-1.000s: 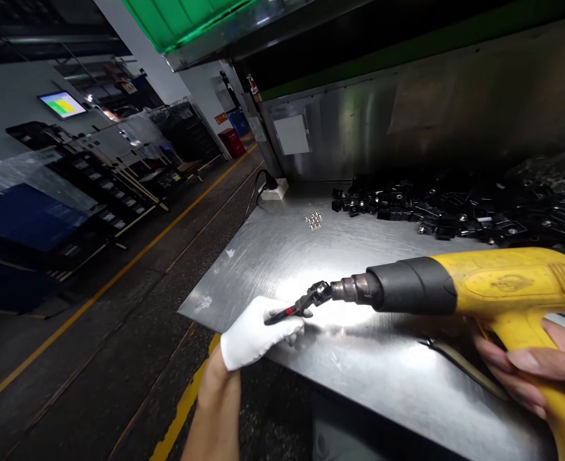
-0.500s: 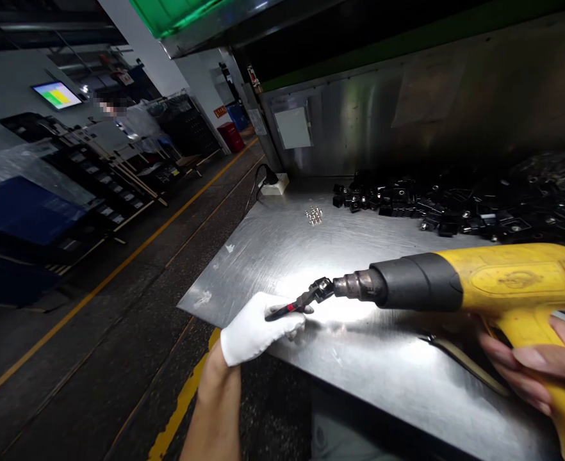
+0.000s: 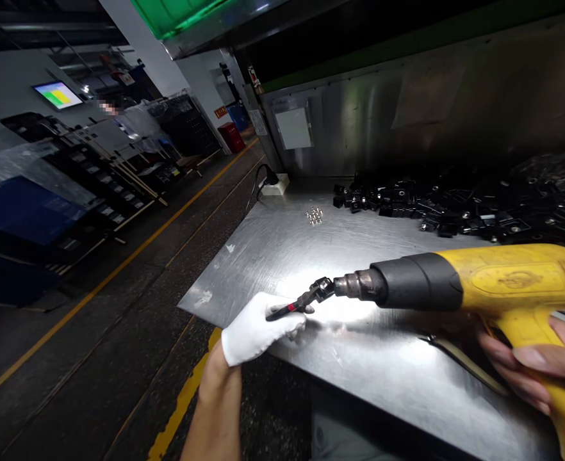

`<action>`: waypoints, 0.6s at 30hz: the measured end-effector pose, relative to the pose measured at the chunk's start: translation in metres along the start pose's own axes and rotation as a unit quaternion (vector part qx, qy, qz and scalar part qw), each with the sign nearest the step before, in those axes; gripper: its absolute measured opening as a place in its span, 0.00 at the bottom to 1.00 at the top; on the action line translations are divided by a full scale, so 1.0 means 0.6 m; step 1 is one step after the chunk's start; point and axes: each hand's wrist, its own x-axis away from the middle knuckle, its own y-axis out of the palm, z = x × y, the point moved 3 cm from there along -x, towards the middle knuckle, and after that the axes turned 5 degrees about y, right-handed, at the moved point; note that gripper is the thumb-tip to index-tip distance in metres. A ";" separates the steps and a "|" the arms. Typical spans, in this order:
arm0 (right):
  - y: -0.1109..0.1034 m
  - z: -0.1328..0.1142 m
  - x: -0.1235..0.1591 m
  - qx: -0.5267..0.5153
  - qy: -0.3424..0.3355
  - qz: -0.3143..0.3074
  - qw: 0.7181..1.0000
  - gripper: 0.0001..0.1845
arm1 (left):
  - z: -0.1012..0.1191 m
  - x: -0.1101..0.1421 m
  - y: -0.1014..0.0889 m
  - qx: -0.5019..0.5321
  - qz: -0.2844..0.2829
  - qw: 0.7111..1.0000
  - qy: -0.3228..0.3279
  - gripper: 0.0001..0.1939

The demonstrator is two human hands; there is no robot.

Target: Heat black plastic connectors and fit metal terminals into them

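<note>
My left hand (image 3: 258,326), in a white glove, is closed around dark pliers (image 3: 305,299) with a red mark on the handle. At the pliers' tip sits a small black part (image 3: 321,287) with a shiny metal piece in it. My bare right hand (image 3: 532,365) grips the handle of a yellow heat gun (image 3: 508,278), its fingers wrapped round it at the right edge. The heat gun's stepped metal nozzle (image 3: 357,285) points left, right up against the black part; whether they touch I cannot tell. Both are above the metal table (image 3: 263,256).
A heap of black parts (image 3: 407,198) lies along the table's back. Small shiny metal pieces (image 3: 314,215) sit left of it, near a white power strip (image 3: 275,184). A slim pale-handled tool (image 3: 467,365) lies below the heat gun. A person (image 3: 136,121) is far off at left.
</note>
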 end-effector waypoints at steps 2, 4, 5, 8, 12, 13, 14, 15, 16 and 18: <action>-0.001 0.001 -0.001 -0.002 -0.003 0.007 1.000 0.21 | 0.000 0.001 0.000 -0.001 0.001 1.000 0.000 0.17; 0.000 0.003 -0.002 -0.005 0.000 0.008 1.000 0.21 | 0.000 0.001 0.000 0.000 0.000 1.000 -0.001 0.17; 0.001 0.004 -0.002 -0.009 0.002 0.010 1.000 0.22 | 0.000 0.001 0.000 0.000 0.000 1.000 -0.002 0.17; 0.002 0.006 -0.003 -0.023 0.004 0.026 0.999 0.22 | 0.001 0.000 0.001 -0.005 -0.006 1.000 0.000 0.17; 0.003 0.001 -0.003 -0.008 0.000 0.006 1.000 0.21 | 0.004 -0.001 0.003 -0.011 -0.012 1.000 0.008 0.16; 0.003 -0.001 -0.002 0.001 -0.001 -0.005 1.000 0.21 | 0.004 -0.001 0.003 -0.012 -0.012 1.000 0.009 0.16; 0.003 -0.003 -0.002 0.008 -0.004 -0.011 1.000 0.21 | 0.004 -0.001 0.003 -0.013 -0.012 1.000 0.008 0.16; 0.002 -0.005 -0.002 0.013 -0.006 -0.013 1.000 0.20 | 0.004 0.000 0.004 -0.013 -0.013 1.000 0.008 0.16; 0.002 -0.006 -0.002 0.013 -0.007 -0.013 1.000 0.20 | 0.005 0.000 0.004 -0.013 -0.012 1.000 0.007 0.16; 0.004 -0.006 -0.002 0.004 -0.006 -0.011 1.000 0.20 | 0.005 0.001 0.004 -0.012 -0.010 1.000 0.004 0.16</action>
